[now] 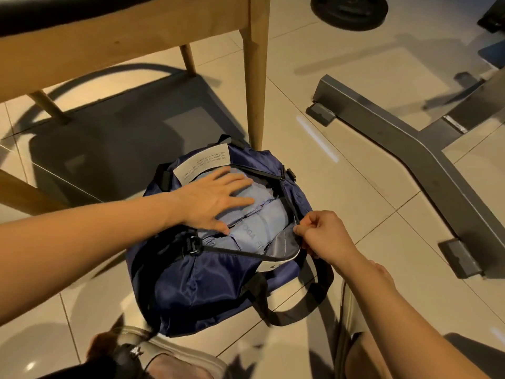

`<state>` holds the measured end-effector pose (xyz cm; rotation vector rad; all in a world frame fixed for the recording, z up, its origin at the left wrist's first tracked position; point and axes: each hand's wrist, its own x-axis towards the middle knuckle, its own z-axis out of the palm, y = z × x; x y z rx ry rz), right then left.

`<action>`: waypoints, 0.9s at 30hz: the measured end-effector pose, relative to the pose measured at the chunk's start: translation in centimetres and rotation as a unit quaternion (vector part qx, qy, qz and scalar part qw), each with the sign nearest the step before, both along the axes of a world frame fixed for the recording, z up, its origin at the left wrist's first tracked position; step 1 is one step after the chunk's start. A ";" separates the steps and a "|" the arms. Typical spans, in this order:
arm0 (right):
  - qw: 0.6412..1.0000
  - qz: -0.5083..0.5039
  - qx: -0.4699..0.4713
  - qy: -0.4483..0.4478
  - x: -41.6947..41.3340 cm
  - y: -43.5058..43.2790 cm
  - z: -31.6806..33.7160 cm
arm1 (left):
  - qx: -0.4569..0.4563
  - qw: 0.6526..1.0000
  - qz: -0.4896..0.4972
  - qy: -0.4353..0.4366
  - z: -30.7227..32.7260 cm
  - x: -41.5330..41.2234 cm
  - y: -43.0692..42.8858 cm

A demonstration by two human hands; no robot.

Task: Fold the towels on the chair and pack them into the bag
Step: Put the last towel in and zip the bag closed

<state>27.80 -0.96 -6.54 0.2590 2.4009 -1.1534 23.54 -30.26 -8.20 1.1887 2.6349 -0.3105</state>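
Bare forearms reach down to a navy duffel bag on the tiled floor, just beside the leg of a wooden chair. The person's left hand lies flat, fingers straight and spread, pressing light-blue folded towels down inside the open main compartment. The right hand pinches the bag's edge at the right end of the opening, its fingers curled tight; whether it has the zip pull or only fabric cannot be told. With the towels folded and inside, the packing looks nearly finished. Closing the zip seems all that remains, though most of the chair seat is out of view and could hold more. A grey steel frame and a black weight plate lie well apart to the right.
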 end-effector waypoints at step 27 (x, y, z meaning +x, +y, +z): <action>0.991 0.089 0.084 0.047 -13.5 -3.0 -1.8 | 0.425 0.720 0.536 -0.114 1.0 -4.0 12.0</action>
